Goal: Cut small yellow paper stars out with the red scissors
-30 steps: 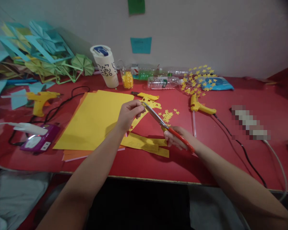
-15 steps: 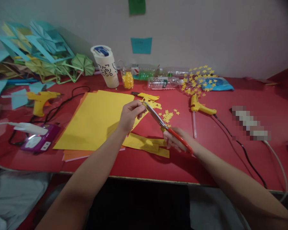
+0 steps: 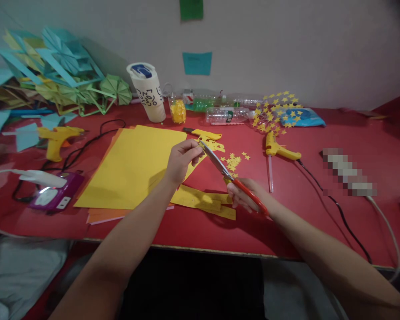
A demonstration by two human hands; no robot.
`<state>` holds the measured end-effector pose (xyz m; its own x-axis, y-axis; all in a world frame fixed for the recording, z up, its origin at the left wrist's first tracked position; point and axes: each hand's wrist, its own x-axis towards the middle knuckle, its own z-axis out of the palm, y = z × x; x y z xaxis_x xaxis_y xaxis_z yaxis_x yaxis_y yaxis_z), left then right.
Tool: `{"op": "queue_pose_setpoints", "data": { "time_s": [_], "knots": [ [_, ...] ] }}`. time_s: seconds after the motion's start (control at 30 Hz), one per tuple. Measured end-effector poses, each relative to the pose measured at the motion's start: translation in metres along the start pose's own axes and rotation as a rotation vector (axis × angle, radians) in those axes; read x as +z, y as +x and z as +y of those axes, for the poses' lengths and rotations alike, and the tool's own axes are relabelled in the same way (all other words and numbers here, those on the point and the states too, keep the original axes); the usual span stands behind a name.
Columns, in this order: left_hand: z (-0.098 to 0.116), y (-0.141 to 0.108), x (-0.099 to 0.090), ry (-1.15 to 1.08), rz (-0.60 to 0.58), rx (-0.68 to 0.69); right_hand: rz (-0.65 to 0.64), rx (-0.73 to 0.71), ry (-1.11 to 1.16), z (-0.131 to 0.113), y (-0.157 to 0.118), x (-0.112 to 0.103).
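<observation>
My right hand (image 3: 245, 195) is closed round the red handles of a pair of scissors (image 3: 225, 169), whose blades point up and left. Their tips meet a small piece of yellow paper (image 3: 202, 144) pinched between the thumb and fingers of my left hand (image 3: 185, 158); most of that piece is hidden. Below my hands lie yellow paper strips (image 3: 203, 200). Small cut yellow stars (image 3: 233, 162) are heaped just beyond the scissors. Behind the blade tips rest yellow paper scraps with star-shaped cuts (image 3: 216, 145) and a yellow utility knife (image 3: 206, 134).
Yellow sheets (image 3: 130, 169) cover the red table left of centre. A white tumbler (image 3: 148, 93), a cup of yellow pieces (image 3: 178, 111) and plastic bottles (image 3: 225, 115) line the wall. Yellow glue guns stand right (image 3: 282, 149) and left (image 3: 56, 140), near a purple power strip (image 3: 56, 191).
Almost nothing differs. My hands, the scissors and the paper piece keep their places, and the whole view has shifted very slightly.
</observation>
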<state>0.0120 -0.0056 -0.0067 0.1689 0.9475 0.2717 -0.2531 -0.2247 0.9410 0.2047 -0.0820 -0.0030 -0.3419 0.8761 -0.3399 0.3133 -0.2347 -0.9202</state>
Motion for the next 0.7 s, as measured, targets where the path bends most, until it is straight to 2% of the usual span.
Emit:
{"op": "queue_pose_setpoints", "data": {
  "time_s": [0.5, 0.6, 0.7],
  "knots": [
    [0.001, 0.002, 0.000, 0.006, 0.033, -0.074, 0.060, 0.031, 0.025, -0.004, 0.001, 0.002],
    [0.000, 0.001, -0.001, 0.070, 0.000, -0.094, 0.086, 0.007, 0.069, 0.001, 0.005, -0.002],
    [-0.002, 0.000, 0.000, 0.251, -0.087, -0.132, 0.173, -0.059, 0.106, 0.004, 0.010, -0.009]
  ]
}}
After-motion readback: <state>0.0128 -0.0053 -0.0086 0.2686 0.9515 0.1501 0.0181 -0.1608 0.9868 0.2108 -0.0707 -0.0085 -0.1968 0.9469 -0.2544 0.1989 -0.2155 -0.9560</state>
